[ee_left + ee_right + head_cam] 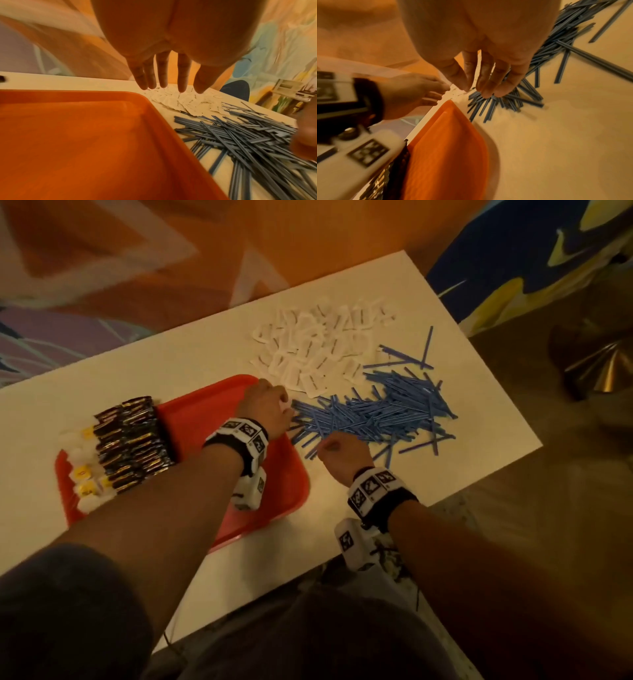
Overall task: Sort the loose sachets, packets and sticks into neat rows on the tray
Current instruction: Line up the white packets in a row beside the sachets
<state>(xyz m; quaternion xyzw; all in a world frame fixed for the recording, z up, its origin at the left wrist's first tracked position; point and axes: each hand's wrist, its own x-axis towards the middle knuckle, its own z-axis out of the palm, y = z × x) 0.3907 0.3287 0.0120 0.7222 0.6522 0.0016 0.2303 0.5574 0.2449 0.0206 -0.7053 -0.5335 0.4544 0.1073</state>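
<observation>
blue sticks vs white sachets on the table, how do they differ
The blue sticks are long, thin and dark, heaped criss-cross; the white sachets are short, flat, pale squares lying overlapped. The sticks lie nearer the person, at the right hand; the sachets lie farther back. Both are loose on the table, off the red tray.

The left grip (270,405) reaches over the far right corner of the red tray (205,412) on the white table (171,364), its knuckles at the near edge of the white sachets (318,344). The right grip (340,453) rests on the near end of the heap of blue sticks (383,412), just right of the tray. Well left of both grips, a row of dark packets (132,443) stands along the tray's left side, with white and yellow sachets (84,470) beyond it.
</observation>
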